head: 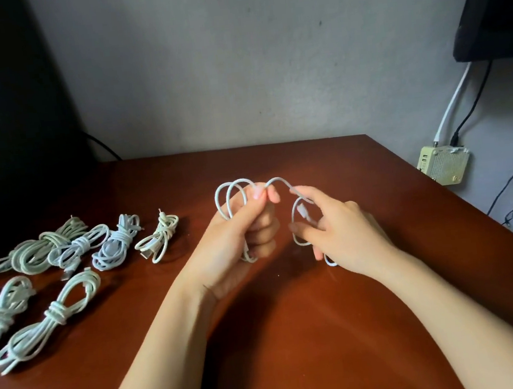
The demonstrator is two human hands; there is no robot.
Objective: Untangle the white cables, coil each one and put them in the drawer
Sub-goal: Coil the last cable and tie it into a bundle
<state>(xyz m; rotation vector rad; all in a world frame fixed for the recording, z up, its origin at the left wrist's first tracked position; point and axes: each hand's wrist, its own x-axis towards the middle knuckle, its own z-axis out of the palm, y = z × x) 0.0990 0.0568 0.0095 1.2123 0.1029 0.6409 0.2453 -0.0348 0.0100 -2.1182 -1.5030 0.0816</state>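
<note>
Cable [279, 181] held in grip of left hand [239, 227] and right hand [344, 229]; coiled bundles [74, 248] at table [295, 332] left.

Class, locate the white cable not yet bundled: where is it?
The white cable is at the centre of the head view, above the table: looped in the left hand, arcing to the right hand, right of the coiled bundles.

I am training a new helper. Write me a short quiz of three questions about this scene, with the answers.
1. True or false: both the left hand and the right hand hold one white cable.
2. The tied bundles lie: A) left on the table; B) in a drawer; C) on the floor.
3. Which hand holds the finished loops?
Key: 1 true; 2 A; 3 the left hand.
</note>
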